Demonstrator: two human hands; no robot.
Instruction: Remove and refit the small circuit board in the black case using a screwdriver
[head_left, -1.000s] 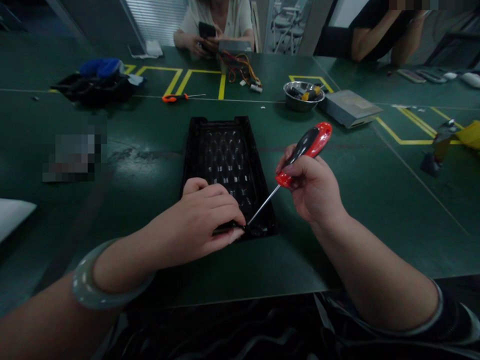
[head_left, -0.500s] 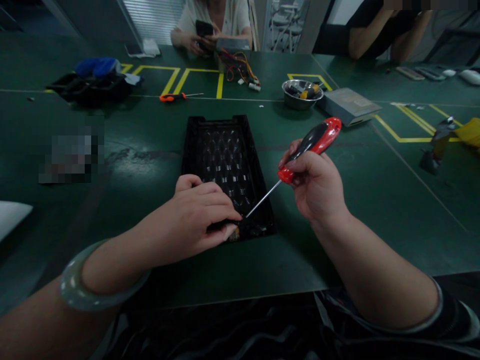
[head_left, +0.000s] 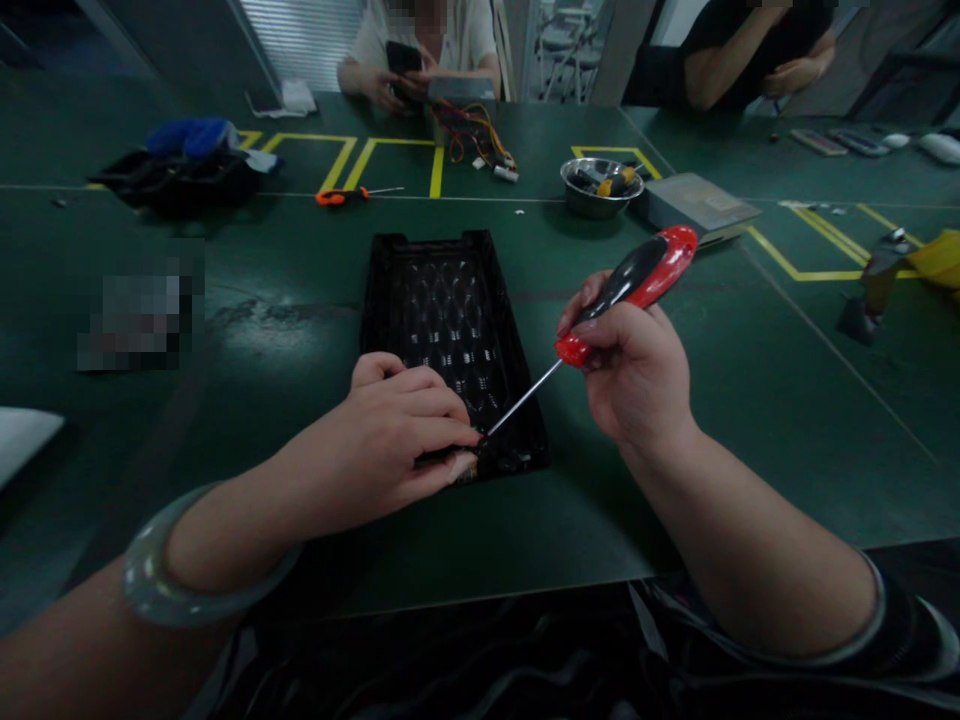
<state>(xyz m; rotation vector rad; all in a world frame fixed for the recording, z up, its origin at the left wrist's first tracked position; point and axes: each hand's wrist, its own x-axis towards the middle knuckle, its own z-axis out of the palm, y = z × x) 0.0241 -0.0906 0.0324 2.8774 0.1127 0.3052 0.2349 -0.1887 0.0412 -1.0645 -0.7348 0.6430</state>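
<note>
A black plastic panel (head_left: 442, 300) with a raised rim and a patterned inner face lies on the table before me. My left hand (head_left: 409, 430) is closed on its near edge, fingertips pinched together beside the screwdriver's tip. What sits under those fingers is mostly hidden. In my right hand (head_left: 634, 375) is a red and black screwdriver (head_left: 637, 275), held by its handle and slanting down to the left. Its metal shaft reaches the panel's near end, next to my left index finger; the exact contact point is too dark to make out.
Beyond the panel lie an orange screwdriver (head_left: 343, 197), a metal bowl (head_left: 600, 205) with tools and a grey metal box (head_left: 697, 208). Black parts with a blue item (head_left: 191, 137) stand at the far left. Cables (head_left: 476, 135) lie before a seated person holding a phone; another person sits at right.
The screwdriver's handle has swung slightly right and up, its tip staying at the panel's near end. My left hand keeps its place. The person at far right has lowered one hand.
</note>
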